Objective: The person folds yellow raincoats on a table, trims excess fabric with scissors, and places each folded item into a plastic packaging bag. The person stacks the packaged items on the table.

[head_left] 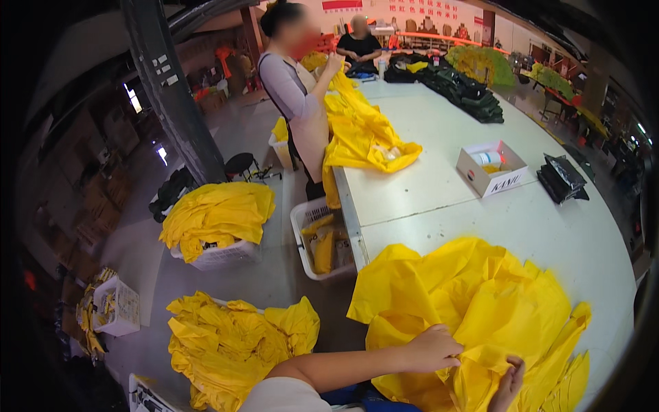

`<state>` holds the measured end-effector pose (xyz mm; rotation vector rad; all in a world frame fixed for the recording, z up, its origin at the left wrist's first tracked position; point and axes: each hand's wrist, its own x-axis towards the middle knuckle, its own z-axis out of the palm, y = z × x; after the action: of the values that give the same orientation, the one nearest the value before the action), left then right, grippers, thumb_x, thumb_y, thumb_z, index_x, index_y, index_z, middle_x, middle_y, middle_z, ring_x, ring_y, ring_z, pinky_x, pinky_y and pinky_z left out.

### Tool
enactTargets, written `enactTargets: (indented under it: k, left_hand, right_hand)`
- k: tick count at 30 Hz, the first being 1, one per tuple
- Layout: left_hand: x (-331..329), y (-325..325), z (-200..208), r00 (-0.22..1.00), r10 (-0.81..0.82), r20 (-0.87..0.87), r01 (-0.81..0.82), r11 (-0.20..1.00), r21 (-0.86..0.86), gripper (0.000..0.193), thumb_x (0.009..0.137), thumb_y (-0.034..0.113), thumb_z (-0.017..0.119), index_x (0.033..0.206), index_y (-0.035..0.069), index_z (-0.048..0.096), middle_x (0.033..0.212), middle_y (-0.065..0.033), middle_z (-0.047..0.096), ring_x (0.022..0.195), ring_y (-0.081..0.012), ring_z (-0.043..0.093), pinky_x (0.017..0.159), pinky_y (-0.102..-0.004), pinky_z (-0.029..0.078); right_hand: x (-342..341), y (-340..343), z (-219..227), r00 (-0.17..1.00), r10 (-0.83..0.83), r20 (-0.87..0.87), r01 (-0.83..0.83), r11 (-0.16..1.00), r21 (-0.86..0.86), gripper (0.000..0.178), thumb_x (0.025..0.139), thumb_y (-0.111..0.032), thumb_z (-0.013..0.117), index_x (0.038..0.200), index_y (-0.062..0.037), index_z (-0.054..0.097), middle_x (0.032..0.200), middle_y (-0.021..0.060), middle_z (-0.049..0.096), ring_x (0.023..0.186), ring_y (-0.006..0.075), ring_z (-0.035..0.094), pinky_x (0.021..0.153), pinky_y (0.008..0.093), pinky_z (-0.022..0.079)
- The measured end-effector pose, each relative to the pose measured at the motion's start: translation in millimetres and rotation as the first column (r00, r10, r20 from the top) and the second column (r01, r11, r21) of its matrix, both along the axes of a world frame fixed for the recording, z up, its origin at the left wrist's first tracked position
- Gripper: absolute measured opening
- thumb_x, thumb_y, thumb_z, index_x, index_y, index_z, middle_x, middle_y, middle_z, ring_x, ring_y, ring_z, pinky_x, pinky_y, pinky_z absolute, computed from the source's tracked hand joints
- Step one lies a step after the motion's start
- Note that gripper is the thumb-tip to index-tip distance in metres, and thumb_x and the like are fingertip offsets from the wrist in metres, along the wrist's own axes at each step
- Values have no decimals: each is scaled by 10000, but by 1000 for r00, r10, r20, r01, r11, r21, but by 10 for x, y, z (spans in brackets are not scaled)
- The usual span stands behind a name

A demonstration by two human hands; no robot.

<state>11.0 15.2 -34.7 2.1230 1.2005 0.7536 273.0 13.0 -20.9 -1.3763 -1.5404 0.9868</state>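
A big heap of crumpled yellow fabric (473,288), thin and slightly shiny, lies at the table's near end in front of me. My left hand (434,349) reaches across from the lower left and pinches a fold of it between thumb and fingertips. Close by on the right, my right hand (508,386) has its fingers curled at the edge of the same piece, which stretches between both hands. The lower part of my right hand is cut off by the picture's edge.
A white box (486,184) and black plastic packets (561,180) sit on the white table (412,206). At the left edge a person (302,103) handles yellow fabric; another person (358,44) is beyond. Baskets with yellow fabric (220,213) stand on the floor, near a dark pillar (171,89).
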Motion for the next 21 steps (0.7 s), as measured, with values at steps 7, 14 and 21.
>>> enactTargets:
  k: [7, 14, 21]
  left_hand:
    - [-235, -119, 86, 913, 261, 313, -156, 933, -323, 280, 902, 289, 572, 825, 20, 570, 687, -131, 567, 687, -335, 564, 643, -415, 427]
    - [115, -222, -84, 940, 300, 162, -292, 954, -72, 174, 863, 200, 568, 831, 31, 591, 729, -168, 607, 736, -346, 611, 674, -437, 453]
    - [223, -504, -260, 888, 340, 310, -373, 926, 55, 150, 821, 167, 609, 835, 19, 585, 705, -167, 609, 706, -347, 607, 659, -446, 450]
  right_hand:
    - [1885, -677, -1287, 722, -218, 656, 266, 964, 27, 355, 897, -258, 542, 1144, -9, 596, 1171, 194, 599, 1039, 318, 568, 906, 423, 448]
    - [1301, -431, -1468, 845, -119, 522, 184, 980, -73, 327, 902, -246, 541, 1125, -13, 594, 1152, 169, 601, 996, 280, 572, 862, 382, 450]
    - [657, 85, -1447, 913, 4, 408, 40, 994, -100, 300, 906, -234, 540, 1106, -17, 591, 1132, 144, 602, 952, 241, 575, 819, 342, 451]
